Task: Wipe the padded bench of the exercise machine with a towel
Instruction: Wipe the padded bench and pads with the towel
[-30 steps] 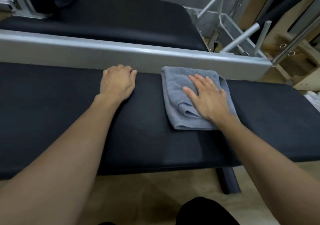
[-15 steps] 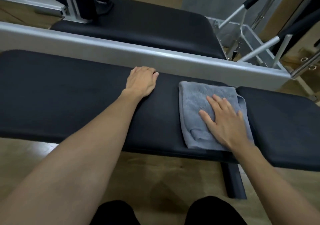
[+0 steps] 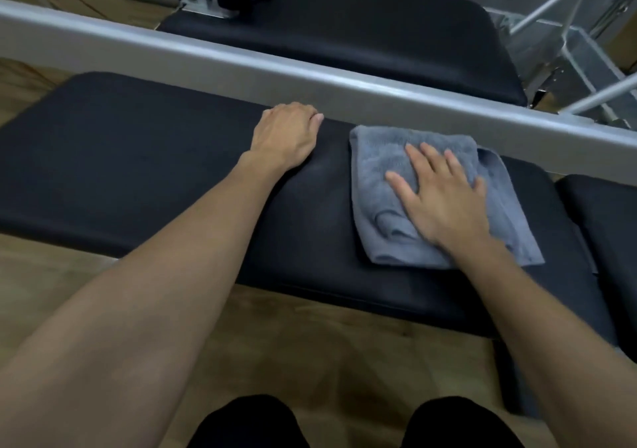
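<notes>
The padded bench point(image 3: 144, 158) is black and runs left to right in front of me. A folded grey towel point(image 3: 375, 172) lies on its right part, close to the far edge. My right hand point(image 3: 444, 199) presses flat on the towel with the fingers spread. My left hand point(image 3: 286, 134) rests palm down on the bare pad just left of the towel. Its fingers curl over the pad's far edge against the silver rail, and the fingertips are partly hidden.
A silver frame rail point(image 3: 310, 79) runs right behind the bench. Beyond it lies a second black pad point(image 3: 362, 34). Metal bars and brackets point(image 3: 565, 51) stand at the far right. Another black pad point(image 3: 606, 213) adjoins the bench's right end. Wooden floor point(image 3: 310, 337) and my knees point(image 3: 241, 423) are below.
The view has pulled back and turned, so the bench's left end now shows. Both hands and the towel keep nearly the same places on the pad. My left fingers have curled further over the far edge.
</notes>
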A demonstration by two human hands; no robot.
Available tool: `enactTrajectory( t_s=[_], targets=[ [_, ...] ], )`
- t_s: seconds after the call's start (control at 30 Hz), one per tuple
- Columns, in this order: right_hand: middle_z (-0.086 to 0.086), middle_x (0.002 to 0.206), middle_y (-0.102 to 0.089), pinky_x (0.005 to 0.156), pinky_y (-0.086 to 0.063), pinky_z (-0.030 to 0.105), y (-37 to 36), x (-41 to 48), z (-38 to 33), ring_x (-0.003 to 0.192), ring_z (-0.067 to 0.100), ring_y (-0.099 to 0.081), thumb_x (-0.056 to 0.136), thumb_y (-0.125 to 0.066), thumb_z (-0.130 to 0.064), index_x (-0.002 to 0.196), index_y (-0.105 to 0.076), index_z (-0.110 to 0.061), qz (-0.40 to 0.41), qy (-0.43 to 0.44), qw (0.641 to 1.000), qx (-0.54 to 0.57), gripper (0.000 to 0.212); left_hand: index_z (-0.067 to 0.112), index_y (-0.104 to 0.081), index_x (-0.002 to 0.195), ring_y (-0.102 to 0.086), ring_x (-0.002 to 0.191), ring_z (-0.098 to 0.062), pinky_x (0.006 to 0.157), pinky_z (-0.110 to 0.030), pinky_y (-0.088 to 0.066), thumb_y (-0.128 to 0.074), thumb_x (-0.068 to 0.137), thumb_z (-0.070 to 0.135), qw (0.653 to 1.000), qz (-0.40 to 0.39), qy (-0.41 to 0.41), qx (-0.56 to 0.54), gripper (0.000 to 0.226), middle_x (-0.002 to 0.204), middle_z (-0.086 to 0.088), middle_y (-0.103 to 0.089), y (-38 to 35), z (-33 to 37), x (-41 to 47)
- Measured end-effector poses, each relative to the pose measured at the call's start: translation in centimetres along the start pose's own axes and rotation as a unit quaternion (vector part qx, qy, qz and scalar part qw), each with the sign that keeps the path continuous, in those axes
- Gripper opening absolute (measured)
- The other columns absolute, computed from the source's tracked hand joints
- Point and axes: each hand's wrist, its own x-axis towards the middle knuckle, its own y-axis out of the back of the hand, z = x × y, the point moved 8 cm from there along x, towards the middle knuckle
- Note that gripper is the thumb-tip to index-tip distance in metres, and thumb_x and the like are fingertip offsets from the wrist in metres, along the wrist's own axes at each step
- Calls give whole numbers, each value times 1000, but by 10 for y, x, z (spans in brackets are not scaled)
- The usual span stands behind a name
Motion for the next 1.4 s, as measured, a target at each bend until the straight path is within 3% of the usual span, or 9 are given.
enactTrajectory(
  t_s=[0.17,0.27,0.47,0.7,0.83,1.07,1.2,1.3,1.4],
  targets=[
    [4,150,-41,105,-23,65,-5,83,-9,137,31,-34,87,-12,-71,144,-37,-30,10,-13,1000,0,75,13,-59,126,-54,116,-36,100,-46,-37,-31,103,32,999,-15,28,19,41,128,-12,-61,10,-33,-1],
    [7,150,-41,106,-21,64,-6,83,-11,137,33,-34,88,-10,-70,145,-37,-27,2,-28,1000,-6,76,13,-58,129,-53,119,-36,103,-45,-34,-30,103,32,998,-34,43,30,42,132,-12,-59,19,-45,-11],
    [-2,159,-22,110,-15,61,-1,8,-32,146,26,-16,90,-18,-68,150,-25,-28,-22,-11,1000,4,72,13,-55,133,-51,123,-36,108,-46,-31,-34,103,31,996,-64,49,30,41,136,-14,-56,30,-45,-29],
    [-1,160,-19,111,-16,62,7,-99,-79,147,26,-10,88,-7,-70,151,-19,-28,-45,17,999,-23,77,12,-51,136,-46,127,-34,106,-47,-31,-34,102,33,995,-76,37,55,44,140,-12,-52,34,-42,-34],
    [3,157,-29,107,-19,67,0,-125,-107,145,31,-19,90,-12,-70,150,-29,-23,-44,13,998,-34,78,15,-57,129,-46,122,-32,99,-47,-31,-32,102,32,997,-32,8,67,40,134,-10,-55,35,-53,-23],
    [-3,161,-14,110,-10,67,-18,-3,-115,148,27,-5,90,-7,-70,152,-15,-31,-38,7,999,-1,74,5,-69,90,-55,102,-39,90,-47,-39,-38,100,34,1000,19,3,12,44,102,-20,-67,37,-77,9],
    [1,159,-24,108,-11,69,-29,81,-122,145,31,-15,92,-13,-68,150,-24,-27,-15,6,1000,15,71,10,-62,76,-56,97,-40,85,-45,-40,-38,100,35,999,25,11,-33,42,95,-22,-66,33,-87,13],
    [7,149,-40,105,-18,70,-27,108,-124,137,35,-30,93,-14,-66,143,-38,-24,-4,-13,1000,-2,70,10,-62,81,-54,102,-38,86,-45,-37,-36,101,33,999,36,9,-3,40,101,-19,-66,35,-78,8],
    [9,149,-40,106,-17,68,-24,102,-125,137,35,-31,93,-13,-65,143,-38,-22,-15,-19,1000,-7,71,6,-65,99,-50,109,-37,92,-47,-34,-33,103,31,999,10,23,24,41,111,-16,-63,34,-70,1]
  ],
)
